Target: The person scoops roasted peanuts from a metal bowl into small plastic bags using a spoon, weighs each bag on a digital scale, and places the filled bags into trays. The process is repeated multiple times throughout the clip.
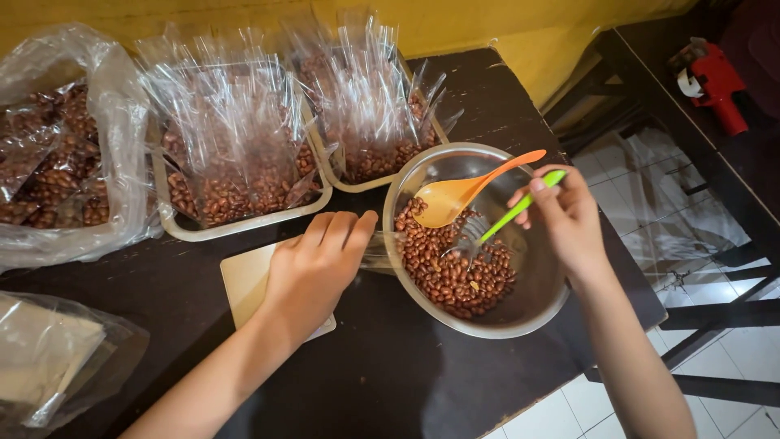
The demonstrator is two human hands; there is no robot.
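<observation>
My right hand [569,215] grips a green-handled fork [504,223] whose clear tines dip into brown peanuts [455,264] in a tilted metal bowl [536,301]. An orange plastic spoon [463,191] rests inside the bowl, leaning on the far rim. My left hand [313,264] is closed around a small clear plastic bag [378,252] held at the bowl's left rim, above a cream-coloured flat board [244,280].
Two cream trays [195,232] [337,179] at the back hold several upright clear bags of peanuts. A big plastic bag of packed peanuts [57,162] lies at the left, empty bags [49,358] at the lower left. The dark table's edge runs at the right; a red tape dispenser [715,77] sits beyond.
</observation>
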